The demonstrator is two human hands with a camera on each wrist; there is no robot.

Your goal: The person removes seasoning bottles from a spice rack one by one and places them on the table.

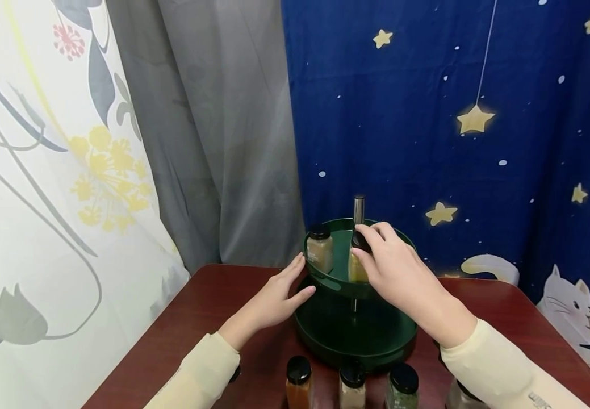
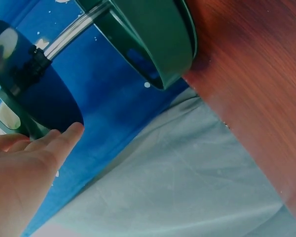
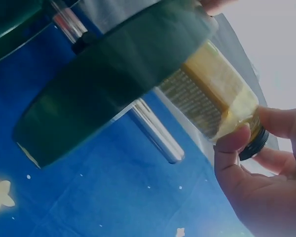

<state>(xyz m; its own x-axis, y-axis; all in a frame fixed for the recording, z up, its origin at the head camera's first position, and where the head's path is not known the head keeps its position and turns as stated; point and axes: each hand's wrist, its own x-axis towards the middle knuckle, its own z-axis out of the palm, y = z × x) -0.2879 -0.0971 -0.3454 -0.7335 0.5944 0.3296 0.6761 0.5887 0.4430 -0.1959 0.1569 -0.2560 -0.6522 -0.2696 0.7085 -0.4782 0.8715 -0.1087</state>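
A dark green two-tier turntable rack (image 1: 320,341) stands on the table, a metal post (image 1: 359,210) rising through its middle. My right hand (image 1: 399,275) pinches the black lid of a spice jar (image 1: 358,268) with yellow contents, at the upper tier. In the right wrist view this jar (image 3: 207,94) is partly behind the tier's wall, and thumb and fingers curl round its lid. Another jar (image 1: 320,253), with tan contents and a black lid, stands at the upper tier's left side. My left hand (image 1: 269,298) touches that tier's left rim with extended fingers.
Along the near side of the reddish-brown table (image 1: 172,352) stand several black-lidded jars: one orange-brown (image 1: 298,389), one pale (image 1: 352,395), one green (image 1: 403,392). Another jar (image 1: 460,397) is partly hidden under the right sleeve. Curtains (image 1: 254,142) hang behind the table.
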